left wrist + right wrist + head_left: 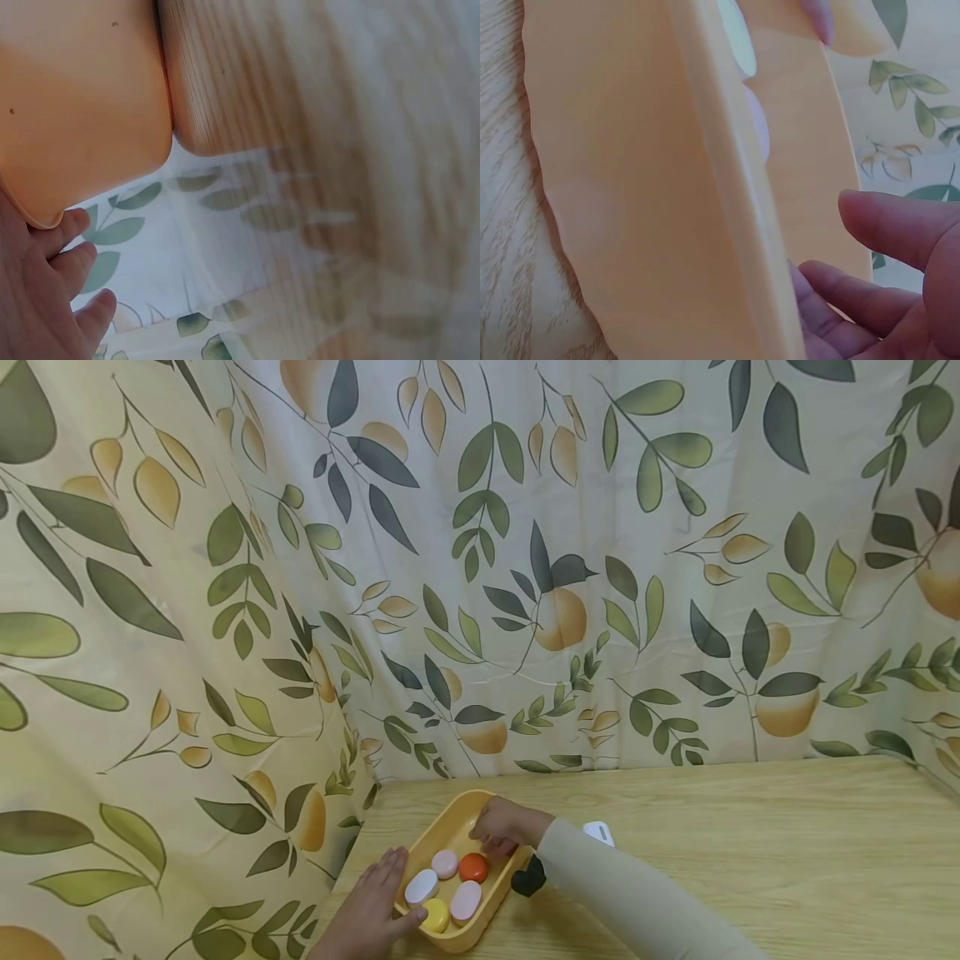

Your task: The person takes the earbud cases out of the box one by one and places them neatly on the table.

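An orange-yellow tray (491,925) with rounded corners stands on the wooden table. Inside it lie several smooth rounded pieces: a white oval (422,887), a pink round one (445,863), an orange-red round one (473,867), a pink oval (467,902) and a yellow round one (435,915). My left hand (375,893) rests along the tray's left rim, fingers straight, thumb over the edge by the yellow piece. My right hand (504,825) reaches into the far right end, fingers pointing down. In the right wrist view its thumb and fingers (862,300) are apart; the tray wall hides some fingertips.
Just under the right wrist sits a black object (528,877), close to the tray's right wall. A small white object (598,833) shows beyond the right sleeve. The wooden table (787,852) extends to the right. A leaf-patterned curtain (525,610) hangs behind and at the left.
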{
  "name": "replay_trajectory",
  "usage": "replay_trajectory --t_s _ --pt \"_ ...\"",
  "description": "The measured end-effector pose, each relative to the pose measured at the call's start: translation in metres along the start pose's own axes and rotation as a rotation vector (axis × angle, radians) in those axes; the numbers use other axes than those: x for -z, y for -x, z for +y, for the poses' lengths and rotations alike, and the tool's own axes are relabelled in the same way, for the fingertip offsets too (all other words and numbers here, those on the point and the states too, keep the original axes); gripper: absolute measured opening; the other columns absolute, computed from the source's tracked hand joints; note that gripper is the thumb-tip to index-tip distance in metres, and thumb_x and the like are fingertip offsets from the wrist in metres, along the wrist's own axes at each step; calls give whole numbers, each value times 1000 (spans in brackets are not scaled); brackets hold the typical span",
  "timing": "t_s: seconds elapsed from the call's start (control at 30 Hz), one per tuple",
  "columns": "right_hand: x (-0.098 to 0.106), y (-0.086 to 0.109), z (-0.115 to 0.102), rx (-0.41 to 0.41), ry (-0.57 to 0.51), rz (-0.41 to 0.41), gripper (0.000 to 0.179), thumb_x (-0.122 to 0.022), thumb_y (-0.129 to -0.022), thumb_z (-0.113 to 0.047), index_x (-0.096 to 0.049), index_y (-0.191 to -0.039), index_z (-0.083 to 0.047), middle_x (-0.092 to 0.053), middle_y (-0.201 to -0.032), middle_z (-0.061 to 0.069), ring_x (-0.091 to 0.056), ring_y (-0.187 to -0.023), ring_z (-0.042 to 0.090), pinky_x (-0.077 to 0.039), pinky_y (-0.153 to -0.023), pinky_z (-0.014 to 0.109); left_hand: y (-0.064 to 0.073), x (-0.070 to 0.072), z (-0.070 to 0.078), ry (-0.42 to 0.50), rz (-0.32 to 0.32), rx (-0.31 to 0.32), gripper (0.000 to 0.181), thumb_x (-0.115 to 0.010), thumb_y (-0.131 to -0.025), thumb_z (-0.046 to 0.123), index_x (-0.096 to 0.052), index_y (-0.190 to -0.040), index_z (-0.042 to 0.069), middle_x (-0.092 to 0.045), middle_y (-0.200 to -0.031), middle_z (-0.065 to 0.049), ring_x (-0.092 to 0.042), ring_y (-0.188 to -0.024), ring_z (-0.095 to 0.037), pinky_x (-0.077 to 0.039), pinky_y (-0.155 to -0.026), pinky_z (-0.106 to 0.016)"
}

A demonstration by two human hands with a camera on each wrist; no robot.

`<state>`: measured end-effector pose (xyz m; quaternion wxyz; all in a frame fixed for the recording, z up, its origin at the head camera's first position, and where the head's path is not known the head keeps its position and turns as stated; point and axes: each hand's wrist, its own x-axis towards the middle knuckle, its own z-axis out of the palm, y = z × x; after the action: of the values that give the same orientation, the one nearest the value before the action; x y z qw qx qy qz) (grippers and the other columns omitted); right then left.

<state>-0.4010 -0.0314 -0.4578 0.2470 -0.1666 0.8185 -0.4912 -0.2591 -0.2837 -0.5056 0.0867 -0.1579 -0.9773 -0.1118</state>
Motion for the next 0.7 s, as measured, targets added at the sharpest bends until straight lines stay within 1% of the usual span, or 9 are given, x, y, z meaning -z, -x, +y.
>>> replay_trajectory --t_s 0.13,0.33,0.5,0.6,0.7 --pt "-1 0 -1 -33 18 1 11 -69 -89 -9 -61 -85 -2 -61 -87 13 -68 -81 30 -57 -61 36 0 0 1 10 -2 0 82 -52 -96 55 -30 -151 -2 -32 -154 -15 -25 -142 -34 -26 -109 -57" --pt "-5 -2 -6 -80 59 14 12 -71 -87 -7 -62 -89 1 -62 -86 14 -66 -76 27 -58 -61 38 0 0 1 8 -13 15 82 -51 -96 56 -30 -151 -1 -31 -155 -14 -25 -142 -34 -26 -109 -57" --pt "-10 -1 -7 -107 104 13 15 -73 -86 -7 -62 -85 2 -63 -84 16 -67 -70 27 -58 -58 39 1 -1 1 7 -10 2 82 -53 -96 54 -31 -150 -4 -33 -153 -17 -27 -141 -36 -27 -108 -57" --pt "-12 1 -8 -99 128 14 16 -72 -86 -7 -61 -80 2 -61 -77 14 -66 -64 25 -58 -57 39 1 0 3 3 -3 -7 82 -53 -96 53 -31 -149 -4 -33 -153 -17 -28 -141 -36 -27 -108 -57" --pt "-15 2 -9 -83 138 11 21 -72 -86 -5 -58 -71 -2 -53 -64 7 -60 -56 20 -58 -56 38 0 2 4 1 -2 -4 81 -52 -96 54 -31 -150 -4 -33 -153 -17 -28 -141 -36 -27 -108 -57"
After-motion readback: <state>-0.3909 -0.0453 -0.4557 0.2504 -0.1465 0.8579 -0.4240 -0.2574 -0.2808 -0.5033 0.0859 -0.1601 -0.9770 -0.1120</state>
